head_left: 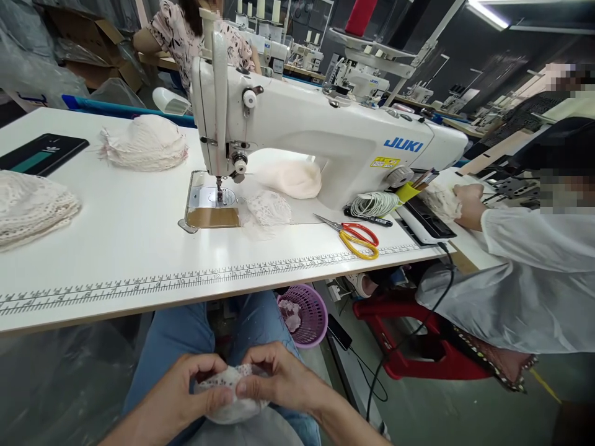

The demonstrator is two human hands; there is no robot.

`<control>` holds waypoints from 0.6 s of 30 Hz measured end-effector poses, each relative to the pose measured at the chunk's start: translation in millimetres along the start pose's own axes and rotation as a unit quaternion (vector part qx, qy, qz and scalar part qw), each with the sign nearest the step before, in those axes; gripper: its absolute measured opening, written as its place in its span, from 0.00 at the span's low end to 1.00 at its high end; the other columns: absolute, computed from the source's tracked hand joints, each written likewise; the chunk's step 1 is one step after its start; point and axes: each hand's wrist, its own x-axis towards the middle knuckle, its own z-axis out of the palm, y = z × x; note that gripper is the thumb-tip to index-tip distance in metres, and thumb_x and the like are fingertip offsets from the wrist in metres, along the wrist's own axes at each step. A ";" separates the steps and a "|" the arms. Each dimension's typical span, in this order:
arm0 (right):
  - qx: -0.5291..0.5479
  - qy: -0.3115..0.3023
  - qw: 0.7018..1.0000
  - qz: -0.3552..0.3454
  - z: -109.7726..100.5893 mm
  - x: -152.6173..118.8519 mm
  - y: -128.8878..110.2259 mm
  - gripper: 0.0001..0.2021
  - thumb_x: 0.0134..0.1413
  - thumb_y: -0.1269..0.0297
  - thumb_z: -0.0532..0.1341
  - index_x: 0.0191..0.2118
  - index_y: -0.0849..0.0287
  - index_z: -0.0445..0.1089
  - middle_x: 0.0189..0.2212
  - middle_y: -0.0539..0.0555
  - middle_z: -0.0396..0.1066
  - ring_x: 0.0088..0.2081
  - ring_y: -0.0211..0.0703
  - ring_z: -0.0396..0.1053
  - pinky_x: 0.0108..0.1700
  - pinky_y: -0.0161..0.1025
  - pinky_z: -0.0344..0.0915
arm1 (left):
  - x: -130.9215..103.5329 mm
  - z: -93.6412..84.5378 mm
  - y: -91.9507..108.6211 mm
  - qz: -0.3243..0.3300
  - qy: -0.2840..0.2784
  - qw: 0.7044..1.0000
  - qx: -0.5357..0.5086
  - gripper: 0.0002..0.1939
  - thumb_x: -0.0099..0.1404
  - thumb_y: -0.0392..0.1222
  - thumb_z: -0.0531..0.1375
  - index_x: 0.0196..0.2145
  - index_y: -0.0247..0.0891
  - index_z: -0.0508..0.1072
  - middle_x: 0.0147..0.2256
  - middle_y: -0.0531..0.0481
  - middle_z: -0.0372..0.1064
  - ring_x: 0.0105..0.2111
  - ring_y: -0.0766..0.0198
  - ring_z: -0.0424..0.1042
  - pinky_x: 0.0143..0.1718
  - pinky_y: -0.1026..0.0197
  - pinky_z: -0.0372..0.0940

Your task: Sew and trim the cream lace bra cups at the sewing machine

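The workspace was a sewing room with further machines in the background. A white tabletop [139, 248], printed with a ruler scale along its front edge, carried a JUKI sewing machine [316, 118]. Below this edge, above the lap, the left hand [198, 387] and the right hand [281, 381] held a white lace fabric piece [237, 412]. Each hand was narrow, with thumb and fingers pinched on the upper part of the piece, the left hand at its left side and the right hand at its right side.

On the tabletop, a loose lace piece [267, 209] lay just right of the needle plate [225, 197], with a cream fabric bundle [297, 178] behind it under the machine arm. Scissors [346, 232] with red and yellow handles lay near a coil of pale cord [372, 204]. Two stacks of lace-edged fabric, a rear stack [146, 142] and a front stack [32, 207], occupied the left side, near a dark smartphone [46, 153]. A purple basket [313, 316] containing fabric scraps stood below the tabletop. At the right, a co-worker's hand [468, 204] touched pale fabric [440, 199].
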 end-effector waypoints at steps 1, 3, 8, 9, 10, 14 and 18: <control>-0.005 0.002 1.000 -0.004 0.4 0.4 0.6 0.23 0.35 0.47 0.72 0.25 0.63 0.67 0.19 0.44 0.61 0.22 0.30 0.54 0.24 0.29 0.50 | 0.2 1.0 -0.5 0.000 0.005 1.000 -0.005 0.20 0.54 0.57 0.63 0.26 0.34 0.75 0.24 0.51 0.66 0.28 0.61 0.62 0.29 0.64 0.55; -0.015 0.007 1.000 -0.009 1.2 1.2 1.5 0.22 0.36 0.48 0.71 0.25 0.63 0.67 0.18 0.44 0.60 0.22 0.30 0.54 0.24 0.29 0.51 | 0.3 2.2 -2.5 0.002 0.027 1.000 -0.013 0.22 0.56 0.60 0.62 0.25 0.34 0.75 0.24 0.51 0.65 0.27 0.62 0.61 0.28 0.64 0.54; 0.000 0.005 1.000 0.004 1.0 2.2 2.8 0.23 0.34 0.47 0.72 0.24 0.63 0.68 0.19 0.44 0.61 0.23 0.30 0.55 0.26 0.30 0.52 | -0.4 -1.1 -10.0 0.005 0.060 0.996 -0.063 0.25 0.55 0.63 0.62 0.23 0.35 0.75 0.23 0.53 0.61 0.25 0.64 0.59 0.27 0.65 0.54; 0.004 0.004 1.000 0.006 0.2 1.9 3.0 0.23 0.33 0.47 0.72 0.24 0.63 0.68 0.20 0.44 0.61 0.24 0.30 0.55 0.27 0.30 0.52 | -0.5 -2.5 -10.5 0.004 0.053 0.995 -0.082 0.24 0.54 0.63 0.63 0.24 0.35 0.75 0.23 0.53 0.62 0.25 0.64 0.60 0.27 0.65 0.54; 0.005 0.002 1.000 0.008 -0.9 1.5 3.0 0.23 0.32 0.46 0.72 0.23 0.63 0.68 0.20 0.44 0.62 0.24 0.30 0.55 0.27 0.30 0.52 | -0.6 -4.0 -10.5 0.003 0.044 0.994 -0.102 0.24 0.54 0.62 0.64 0.24 0.35 0.75 0.24 0.53 0.63 0.26 0.64 0.60 0.27 0.65 0.55; 0.007 -0.012 1.000 0.016 -6.0 -2.0 1.5 0.24 0.26 0.46 0.73 0.23 0.63 0.70 0.22 0.47 0.66 0.25 0.32 0.59 0.30 0.33 0.56 | -0.4 -7.9 -7.2 -0.027 0.015 0.988 -0.149 0.22 0.53 0.60 0.66 0.25 0.35 0.77 0.25 0.49 0.69 0.27 0.62 0.65 0.30 0.64 0.58; -0.002 -0.027 0.999 0.021 -6.5 -4.0 -2.1 0.24 0.26 0.47 0.74 0.22 0.64 0.70 0.22 0.47 0.65 0.25 0.32 0.59 0.31 0.33 0.56 | 2.3 -7.0 -7.3 -0.028 0.019 0.990 -0.138 0.24 0.50 0.62 0.66 0.24 0.34 0.76 0.22 0.51 0.68 0.24 0.64 0.63 0.27 0.65 0.57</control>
